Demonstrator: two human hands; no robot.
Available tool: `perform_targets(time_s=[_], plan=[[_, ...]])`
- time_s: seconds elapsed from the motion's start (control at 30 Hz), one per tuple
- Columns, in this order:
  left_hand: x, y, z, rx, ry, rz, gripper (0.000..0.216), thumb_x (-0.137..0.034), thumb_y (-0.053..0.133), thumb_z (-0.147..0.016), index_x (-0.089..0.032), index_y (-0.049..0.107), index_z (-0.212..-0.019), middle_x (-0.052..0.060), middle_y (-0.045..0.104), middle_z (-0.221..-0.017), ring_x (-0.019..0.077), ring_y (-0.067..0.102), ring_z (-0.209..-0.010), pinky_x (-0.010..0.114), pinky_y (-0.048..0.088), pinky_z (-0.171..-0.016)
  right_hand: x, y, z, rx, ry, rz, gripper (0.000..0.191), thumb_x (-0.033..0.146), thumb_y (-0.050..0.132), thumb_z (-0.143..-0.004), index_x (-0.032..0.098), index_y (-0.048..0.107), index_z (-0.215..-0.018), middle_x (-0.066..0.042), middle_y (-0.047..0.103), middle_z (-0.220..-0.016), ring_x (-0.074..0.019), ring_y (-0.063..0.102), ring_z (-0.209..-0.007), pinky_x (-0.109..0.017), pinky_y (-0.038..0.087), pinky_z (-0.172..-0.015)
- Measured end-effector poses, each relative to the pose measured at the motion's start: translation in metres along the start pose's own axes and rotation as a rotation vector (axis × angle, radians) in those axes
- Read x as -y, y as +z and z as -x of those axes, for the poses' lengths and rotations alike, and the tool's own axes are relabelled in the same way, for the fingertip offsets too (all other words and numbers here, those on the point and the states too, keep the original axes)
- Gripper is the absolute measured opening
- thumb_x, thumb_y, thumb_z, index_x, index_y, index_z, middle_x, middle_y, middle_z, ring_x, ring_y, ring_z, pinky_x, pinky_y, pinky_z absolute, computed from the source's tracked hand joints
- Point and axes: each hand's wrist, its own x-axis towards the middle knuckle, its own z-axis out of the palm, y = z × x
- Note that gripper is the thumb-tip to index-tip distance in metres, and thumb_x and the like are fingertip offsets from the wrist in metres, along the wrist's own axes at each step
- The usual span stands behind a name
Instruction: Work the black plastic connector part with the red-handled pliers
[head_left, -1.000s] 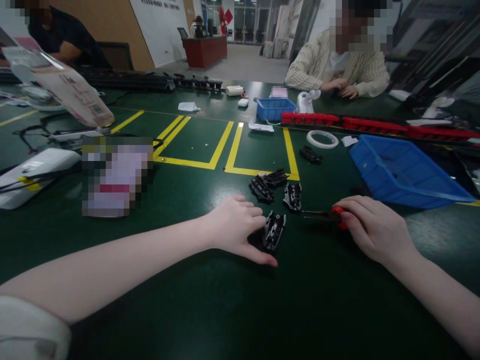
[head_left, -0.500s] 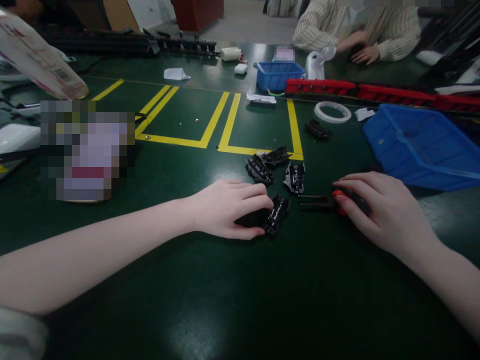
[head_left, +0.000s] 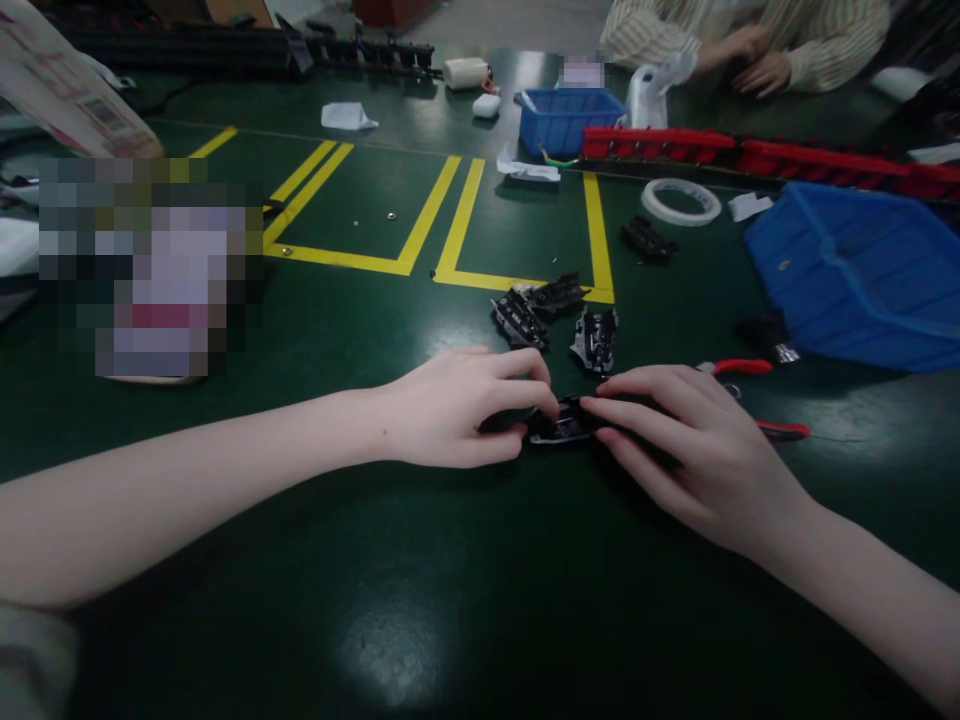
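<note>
The green table [head_left: 420,610] fills the view, with a large blue bin [head_left: 855,270] at its far right. The left hand [head_left: 457,408] and right hand [head_left: 694,455] meet at the middle, fingertips of both closed on the ends of a small black part [head_left: 559,427] lying low on the table between them. Red-handled pliers [head_left: 739,367] lie just behind the right hand. Three loose black pieces [head_left: 519,320] sit just beyond the fingers.

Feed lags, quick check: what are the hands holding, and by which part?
One small black plastic part on the table: the left hand pinches its left end, the right hand its right end.
</note>
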Motion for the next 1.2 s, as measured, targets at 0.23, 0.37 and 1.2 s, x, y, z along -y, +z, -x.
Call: perform_targets(time_s=[0.23,0.37,1.2], plan=[[-0.004,0.002,0.000,-0.017,-0.004,0.015,0.027,-0.018,0.045,-0.085,-0.019,0.059,-0.108,0.005,0.056,-0.116,0.0166,0.058,-0.089,0.027,0.044,-0.079,0.008,-0.006,-0.017,0.108,0.066,0.012,0.025,0.026,0.045,-0.090,0.020,0.070,-0.088,-0.007,0.062,-0.085,-0.0184,0.054,-0.075,-0.033,0.038,-0.063],[-0.004,0.004,0.000,-0.033,0.021,-0.042,0.027,-0.018,0.045,-0.085,-0.019,0.059,-0.109,0.005,0.058,-0.116,0.0153,0.059,-0.084,0.027,0.044,-0.074,0.007,-0.010,-0.028,0.217,0.052,0.043,0.021,0.025,0.049,-0.087,0.023,0.069,-0.082,-0.003,0.062,-0.078,-0.0149,0.054,-0.066,-0.031,0.036,-0.060],[-0.010,0.011,0.002,-0.132,-0.027,0.521,0.043,-0.009,0.062,-0.079,-0.017,0.046,-0.118,0.007,0.050,-0.117,0.0146,0.055,-0.093,0.026,0.051,-0.076,-0.076,-0.023,0.062,0.087,0.212,0.276,0.054,0.059,0.043,-0.085,0.016,0.050,-0.116,-0.014,0.055,-0.108,-0.0250,0.057,-0.096,-0.038,0.050,-0.078]])
